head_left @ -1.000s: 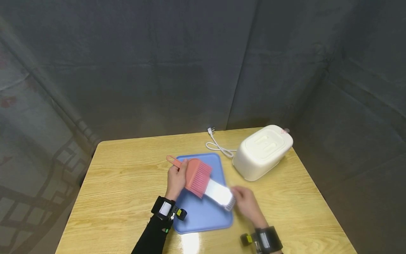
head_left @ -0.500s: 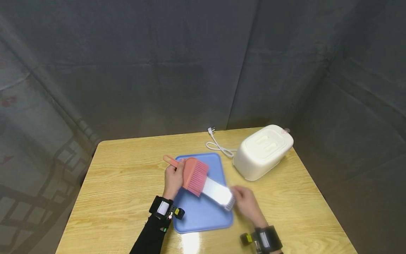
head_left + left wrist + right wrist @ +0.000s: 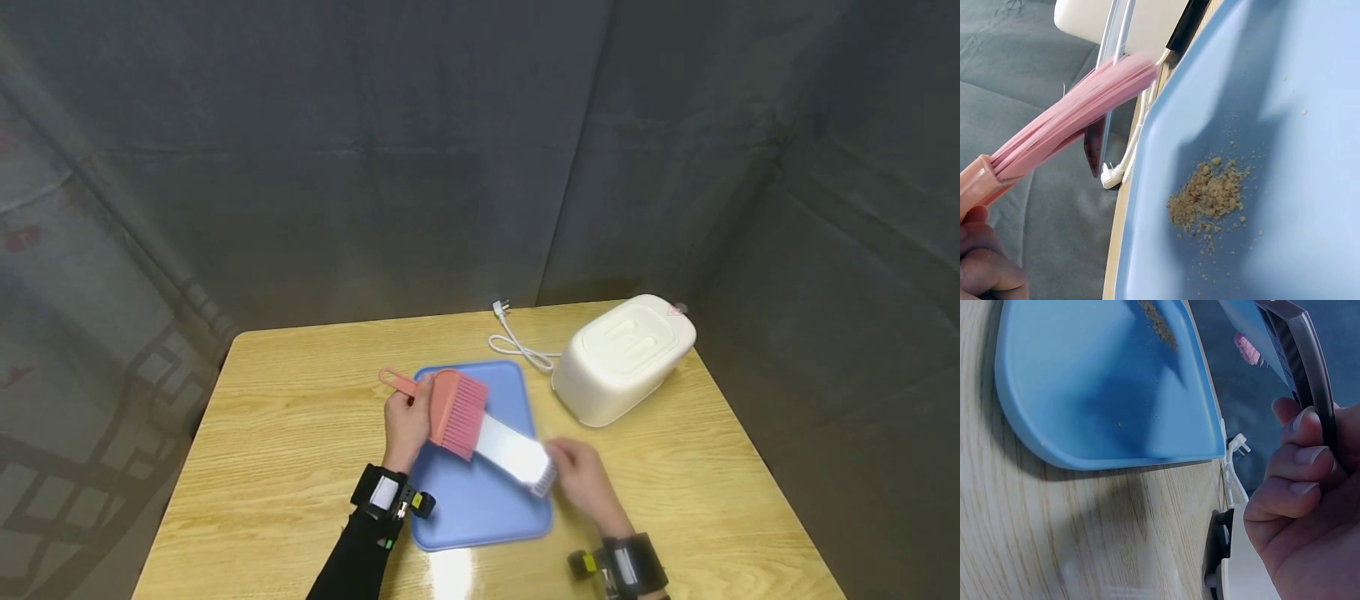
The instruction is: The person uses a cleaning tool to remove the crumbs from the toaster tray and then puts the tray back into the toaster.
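My left hand (image 3: 407,429) grips an orange-pink hand brush (image 3: 462,418) near its handle, with the looped end sticking out behind. The brush's pink bristles overlap the far end of a shiny, narrow crumb tray (image 3: 512,452). My right hand (image 3: 588,483), blurred in the head view, holds the crumb tray's near right end. In the right wrist view, fingers curl round its dark-edged handle (image 3: 1313,362). Both brush and crumb tray are above a blue tray (image 3: 480,512), where a small heap of brown crumbs (image 3: 1207,197) lies.
A white toaster-like appliance (image 3: 626,358) lies at the back right of the wooden table (image 3: 300,450). Its white cord (image 3: 528,357) loops towards a plug (image 3: 500,308) at the back edge. Grey cloth (image 3: 397,183) hangs behind the table.
My left hand and the brush have shifted left, so the bristles sit farther from the right hand and more of the crumb tray shows. The right hand holds its place.
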Demonstrator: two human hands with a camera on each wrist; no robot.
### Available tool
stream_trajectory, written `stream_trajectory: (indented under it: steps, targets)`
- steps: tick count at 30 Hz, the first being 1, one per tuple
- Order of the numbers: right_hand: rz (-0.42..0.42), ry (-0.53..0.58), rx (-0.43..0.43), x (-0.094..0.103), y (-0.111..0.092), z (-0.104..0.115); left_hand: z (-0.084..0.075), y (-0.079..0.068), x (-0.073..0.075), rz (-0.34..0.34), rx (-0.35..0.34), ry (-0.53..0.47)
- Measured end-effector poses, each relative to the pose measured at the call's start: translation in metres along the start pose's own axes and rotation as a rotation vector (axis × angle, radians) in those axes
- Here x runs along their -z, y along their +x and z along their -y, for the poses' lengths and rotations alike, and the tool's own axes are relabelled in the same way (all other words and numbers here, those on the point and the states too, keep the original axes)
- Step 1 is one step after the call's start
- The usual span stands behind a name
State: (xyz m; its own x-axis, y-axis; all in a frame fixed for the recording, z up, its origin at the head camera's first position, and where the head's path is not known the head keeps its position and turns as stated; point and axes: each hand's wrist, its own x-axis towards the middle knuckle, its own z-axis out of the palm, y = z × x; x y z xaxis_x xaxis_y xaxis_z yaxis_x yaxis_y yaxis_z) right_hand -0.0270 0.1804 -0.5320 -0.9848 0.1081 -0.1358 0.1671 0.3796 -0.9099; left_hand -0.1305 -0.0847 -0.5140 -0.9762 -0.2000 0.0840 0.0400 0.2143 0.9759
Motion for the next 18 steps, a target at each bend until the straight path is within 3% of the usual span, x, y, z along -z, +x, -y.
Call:
stream_trajectory:
  steps: [5,14,18]
  targets:
    - [-0.008,-0.002,-0.002,0.000,0.000,0.000,0.002,-0.001,-0.001,-0.036,-0.001,-0.011]
    - [-0.008,0.006,-0.012,0.000,0.000,-0.002,0.006,-0.002,-0.005,-0.075,-0.073,-0.071]
    - [-0.007,0.010,-0.017,0.000,0.000,-0.003,-0.013,-0.009,-0.003,-0.069,-0.088,-0.080]
